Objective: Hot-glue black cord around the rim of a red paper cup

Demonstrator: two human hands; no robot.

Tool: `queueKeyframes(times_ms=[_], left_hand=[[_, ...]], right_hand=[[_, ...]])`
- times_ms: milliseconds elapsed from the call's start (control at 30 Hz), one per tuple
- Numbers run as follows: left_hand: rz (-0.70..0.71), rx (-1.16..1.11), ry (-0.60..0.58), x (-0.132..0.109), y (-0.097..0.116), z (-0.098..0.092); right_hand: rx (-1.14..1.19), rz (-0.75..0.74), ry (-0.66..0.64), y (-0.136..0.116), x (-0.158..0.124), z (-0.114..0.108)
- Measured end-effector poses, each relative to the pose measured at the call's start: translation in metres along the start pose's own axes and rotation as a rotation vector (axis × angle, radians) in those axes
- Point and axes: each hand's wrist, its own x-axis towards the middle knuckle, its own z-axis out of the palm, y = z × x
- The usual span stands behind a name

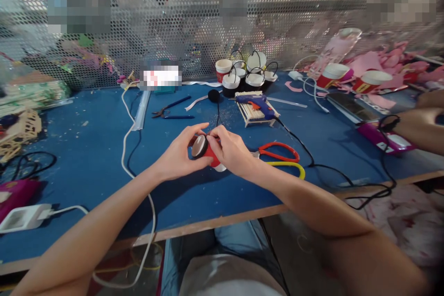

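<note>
Near the middle of the blue table, my left hand [182, 153] curls its thumb and fingers round a small red cup [212, 155] lying tilted, its dark-rimmed round end [199, 146] facing left. My right hand [231, 149] pinches at the upper edge of that dark rim, fingertips close together. A thin black cord runs from a round black pad [214, 96] toward the fingers; where it ends is hidden. Scissors with a red handle [279, 151] and a yellow handle lie beside my right wrist.
Behind are a blue glue gun [258, 103] on a stick rack, several cups with black cord loops [255, 79], and pliers [173, 110]. A white cable [124, 152] crosses at left. At right are a phone [353, 106] and another person's hand [421, 125].
</note>
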Motion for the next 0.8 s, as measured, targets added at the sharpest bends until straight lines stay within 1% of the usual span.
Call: queueKeyframes(times_ms=[133, 267, 400, 533, 667, 800], left_hand=[[-0.101, -0.105, -0.014, 0.0010, 0.0085, -0.0037], [-0.130, -0.148, -0.028, 0.0017, 0.0094, -0.0055], [-0.108, -0.062, -0.060, 0.0018, 0.0089, -0.0093], [-0.102, 0.046, -0.042, 0.0019, 0.0091, -0.0110], [-0.116, 0.059, -0.020, 0.0018, 0.0092, -0.0091], [-0.118, 0.009, -0.011, 0.0023, 0.0082, -0.0074]], right_hand=[[0.004, 0.003, -0.013, -0.0005, -0.0009, 0.0012], [-0.007, -0.008, -0.008, 0.0004, -0.0013, 0.0023], [-0.027, -0.005, -0.014, 0.0004, -0.0012, 0.0018], [-0.030, -0.031, -0.009, 0.0006, -0.0015, 0.0026], [-0.028, -0.057, -0.003, 0.0016, -0.0025, 0.0056], [-0.030, -0.055, -0.006, 0.0017, -0.0031, 0.0063]])
